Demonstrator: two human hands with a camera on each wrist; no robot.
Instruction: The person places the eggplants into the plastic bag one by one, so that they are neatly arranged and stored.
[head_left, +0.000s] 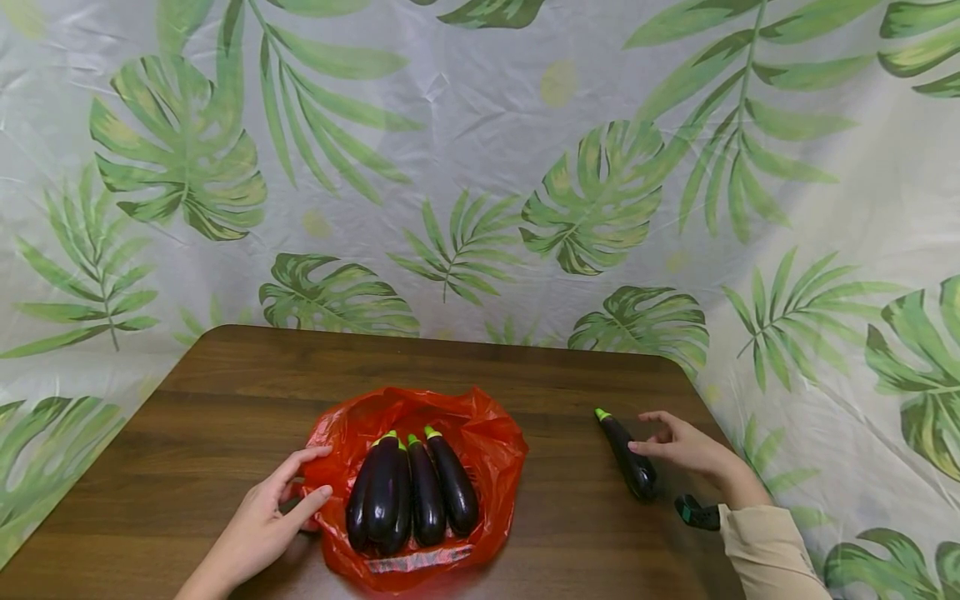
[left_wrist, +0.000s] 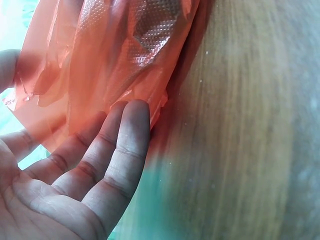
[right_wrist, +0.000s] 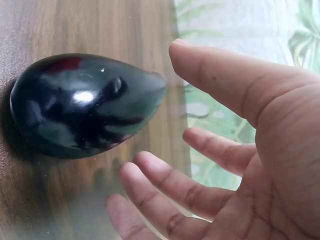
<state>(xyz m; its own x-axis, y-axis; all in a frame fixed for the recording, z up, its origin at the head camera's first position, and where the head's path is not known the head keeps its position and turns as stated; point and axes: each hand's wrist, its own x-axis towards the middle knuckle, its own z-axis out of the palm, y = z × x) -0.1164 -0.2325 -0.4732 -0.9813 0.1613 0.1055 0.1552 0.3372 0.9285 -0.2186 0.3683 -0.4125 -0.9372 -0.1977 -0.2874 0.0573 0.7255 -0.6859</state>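
Observation:
Several glossy dark eggplants (head_left: 382,492) with green stem ends lie side by side in an opened red plastic bag (head_left: 501,479). My left hand (head_left: 258,521) is at the bag's left side, thumb and fingers spread apart. In the left wrist view, the fingers (left_wrist: 131,135) lie against the thin red plastic (left_wrist: 92,65). Off to the right, a single eggplant (head_left: 626,454) rests on the table, its green stem pointing away. My right hand (head_left: 690,450) hovers beside it. In the right wrist view, the spread fingers (right_wrist: 185,195) stand apart from that eggplant (right_wrist: 85,107).
The brown wooden table (head_left: 225,400) has rounded far corners. Behind it hangs a pale cloth (head_left: 480,125) printed with green leaves. A dark band (head_left: 697,512) is on the right wrist, below a beige sleeve (head_left: 772,550).

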